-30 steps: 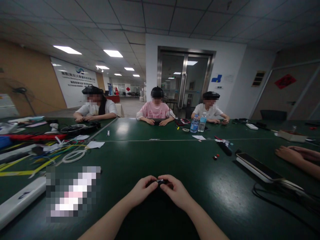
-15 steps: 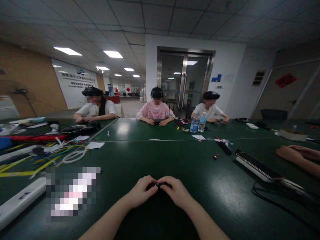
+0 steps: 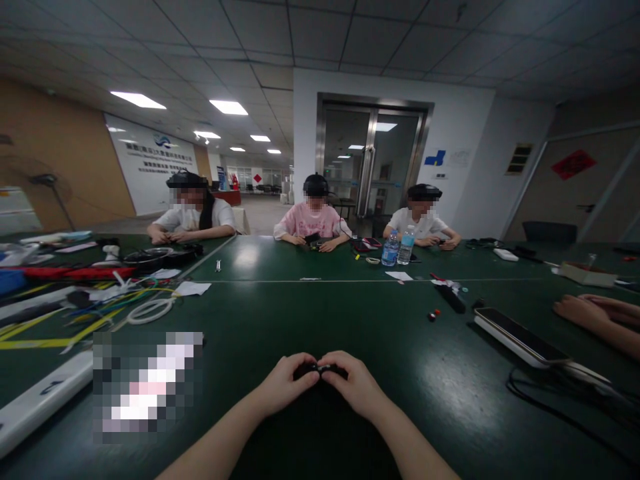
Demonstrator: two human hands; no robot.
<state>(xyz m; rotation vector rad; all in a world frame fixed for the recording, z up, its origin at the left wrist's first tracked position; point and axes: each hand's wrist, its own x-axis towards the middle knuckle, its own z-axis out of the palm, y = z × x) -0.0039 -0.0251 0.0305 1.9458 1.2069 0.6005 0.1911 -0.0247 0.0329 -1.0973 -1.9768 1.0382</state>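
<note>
Both of my hands meet at the near middle of the green table (image 3: 280, 313). Between their fingertips is a small dark object (image 3: 323, 368) with a shiny spot at its centre; its kind I cannot make out. My left hand (image 3: 289, 385) pinches it from the left, thumb towards me and fingers curled over the far side. My right hand (image 3: 353, 381) grips it from the right in the same way. The fingers hide most of the object, and the two thumbs nearly touch.
On the left lie a white power strip (image 3: 45, 400), a blurred-out flat item (image 3: 147, 383) and coiled white cable (image 3: 150, 311). To the right are a phone (image 3: 520, 333), black cables (image 3: 555, 413) and another person's hand (image 3: 580, 312). Water bottles (image 3: 390, 249) and three seated people are across the table.
My hands keep their hold on the small dark object, with only slight finger movement; its shiny part shows more. Across the table, the person in pink has tilted a dark item.
</note>
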